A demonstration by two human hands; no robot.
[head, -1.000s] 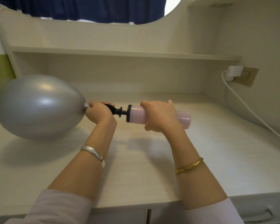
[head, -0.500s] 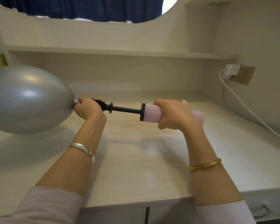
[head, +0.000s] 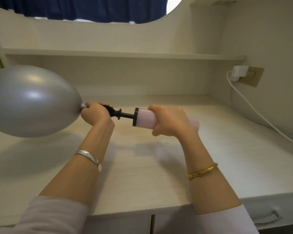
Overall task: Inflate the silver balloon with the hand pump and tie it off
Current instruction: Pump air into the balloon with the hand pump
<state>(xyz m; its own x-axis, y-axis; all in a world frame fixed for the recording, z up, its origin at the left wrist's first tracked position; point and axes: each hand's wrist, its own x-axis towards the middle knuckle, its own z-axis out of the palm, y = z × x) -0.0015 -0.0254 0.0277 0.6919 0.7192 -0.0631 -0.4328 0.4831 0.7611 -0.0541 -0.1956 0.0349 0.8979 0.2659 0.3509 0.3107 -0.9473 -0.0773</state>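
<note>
The silver balloon point(head: 29, 101) is blown up large and hangs at the left, above the desk, partly cut off by the frame edge. My left hand point(head: 96, 113) grips the balloon's neck around the black nozzle of the hand pump. The pump's black rod point(head: 126, 115) shows a short length between the nozzle and the pink barrel point(head: 145, 119). My right hand point(head: 170, 120) is wrapped round that barrel, hiding its middle. The pump lies level, pointing left.
A pale wooden desk point(head: 142, 166) stretches under my arms, with a shelf point(head: 125, 54) along the back. A white charger point(head: 239, 73) sits in a wall socket at the right, its cable point(head: 260, 115) trailing down the right wall. A drawer handle point(head: 269, 215) shows at the lower right.
My right hand pulled the pink barrel out to the right, then pushed it back toward the nozzle, shortening the exposed rod. The balloon stays large in my left hand.
</note>
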